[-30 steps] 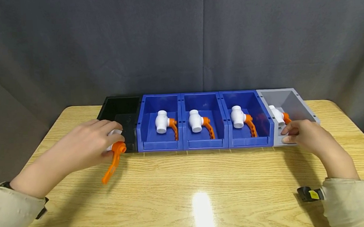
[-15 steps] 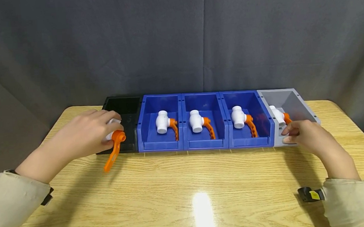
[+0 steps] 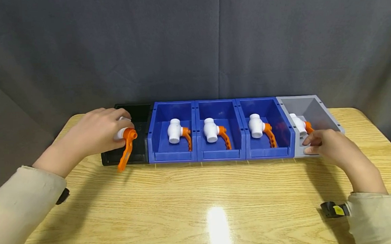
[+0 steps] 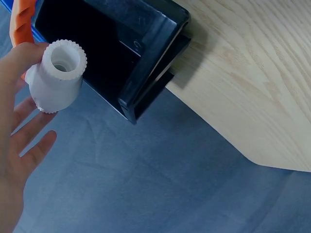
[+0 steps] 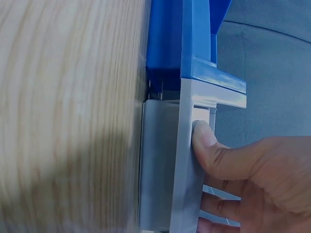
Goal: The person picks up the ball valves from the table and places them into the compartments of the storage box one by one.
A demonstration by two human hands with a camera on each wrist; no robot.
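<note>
My left hand (image 3: 96, 131) holds a white plastic ball valve (image 4: 56, 92) with an orange lever handle (image 3: 126, 150). It is over the black bin (image 3: 140, 156) at the row's left end, the handle pointing down toward me. In the left wrist view the thumb presses the valve's body near its round opening, and some fingers spread apart. On the right, my right hand (image 3: 336, 149) rests at the front of the grey bin (image 3: 324, 112), thumb at the rim, fingers loosely curled with nothing seen between them. Another ball valve (image 3: 298, 125) lies in that bin, just beyond the fingertips.
Three blue bins stand side by side between the black and grey ones. Each has one ball valve inside: left (image 3: 174, 131), middle (image 3: 211, 130), right (image 3: 256, 126). The wooden table (image 3: 173, 198) extends in front; a grey curtain (image 3: 190, 44) hangs behind.
My left hand has carried the ball valve away from me and slightly right, farther over the black bin. The right hand has stayed put.
</note>
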